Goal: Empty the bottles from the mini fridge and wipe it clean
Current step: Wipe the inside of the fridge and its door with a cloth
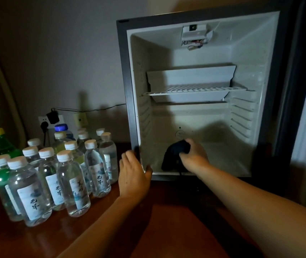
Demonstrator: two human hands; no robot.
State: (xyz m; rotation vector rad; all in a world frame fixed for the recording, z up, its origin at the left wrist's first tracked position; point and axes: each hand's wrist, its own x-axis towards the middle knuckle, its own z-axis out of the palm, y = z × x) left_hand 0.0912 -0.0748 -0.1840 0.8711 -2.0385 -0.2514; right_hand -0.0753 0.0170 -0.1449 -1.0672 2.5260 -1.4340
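Right hand [193, 155] grips cloth [174, 153]; left hand [132, 172] braces fridge [130, 90].

Dim warm room, pale fridge interior [195, 116] brightest, soft shadows on wall [55, 53], wide-angle bending at edges, slight softness

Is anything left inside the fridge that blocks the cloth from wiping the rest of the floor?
Nothing visible does. The right hand holds the dark cloth on the fridge floor, which is bare around it. The wire shelf sits well above, and the bottles stand outside on the table.
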